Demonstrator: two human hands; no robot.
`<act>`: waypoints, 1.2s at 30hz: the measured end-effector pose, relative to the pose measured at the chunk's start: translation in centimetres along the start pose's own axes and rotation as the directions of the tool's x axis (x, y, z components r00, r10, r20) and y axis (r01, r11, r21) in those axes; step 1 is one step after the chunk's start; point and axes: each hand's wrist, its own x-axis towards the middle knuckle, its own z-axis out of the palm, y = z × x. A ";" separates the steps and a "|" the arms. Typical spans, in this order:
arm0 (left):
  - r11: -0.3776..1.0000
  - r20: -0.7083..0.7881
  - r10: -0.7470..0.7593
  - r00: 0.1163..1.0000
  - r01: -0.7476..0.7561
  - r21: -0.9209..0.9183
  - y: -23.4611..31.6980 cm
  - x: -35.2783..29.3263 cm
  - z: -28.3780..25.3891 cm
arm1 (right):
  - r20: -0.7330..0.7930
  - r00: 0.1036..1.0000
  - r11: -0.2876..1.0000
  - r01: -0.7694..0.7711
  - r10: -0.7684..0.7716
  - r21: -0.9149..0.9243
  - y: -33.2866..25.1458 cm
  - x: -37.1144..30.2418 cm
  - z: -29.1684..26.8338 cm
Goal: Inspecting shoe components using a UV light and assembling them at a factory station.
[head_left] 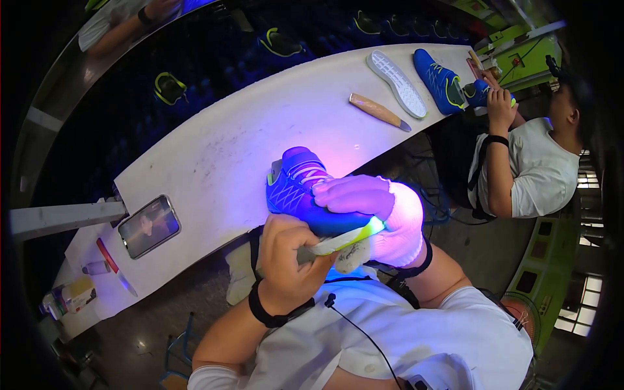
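Note:
In front of me is a blue sneaker (286, 194) with white laces, its heel by the table edge and its toe toward my body. My right hand (374, 201), in a white glove with bare-looking or thinly covered fingers, is wrapped over the toe end. A white and yellow-green sole (348, 239) lies along the sneaker's underside. Bare, my left hand (292, 250) is closed on the sole's edge, with finger and thumb pinched there. Purple-blue light falls over the sneaker and my right hand. How far the sole touches the upper is hidden.
A long white table (221, 149) holds a wooden-handled knife (380, 112), a loose white sole (396, 83), another blue sneaker (439, 81), a phone (149, 226) and a red-handled blade (116, 265). More shoes (170, 88) stand beyond. At right a co-worker (530, 156) handles a shoe.

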 end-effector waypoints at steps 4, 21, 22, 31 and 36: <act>0.998 -0.023 -0.039 0.999 0.038 -0.048 -0.8 0.4 0.8 | 0.043 0.997 0.997 0.064 -0.066 0.043 1.1 -0.7 -0.6; 0.841 0.635 -0.013 0.773 -0.335 0.425 -2.7 8.8 3.3 | -0.114 0.949 0.901 -0.314 0.293 -0.300 7.5 -6.7 -6.0; 0.831 0.639 -0.049 0.768 -0.324 0.453 -2.8 8.9 3.3 | -0.131 0.943 0.903 -0.331 0.306 -0.272 7.4 -6.7 -5.9; 0.974 0.547 -0.049 0.836 -0.082 0.213 -5.9 9.0 -0.9 | -0.016 0.964 0.815 -0.233 0.265 -0.531 9.2 -5.7 -7.0; 0.949 0.358 -0.306 0.882 0.312 0.042 -1.8 10.9 -7.3 | 0.016 0.748 0.593 -0.539 0.663 0.598 10.8 -2.2 -1.9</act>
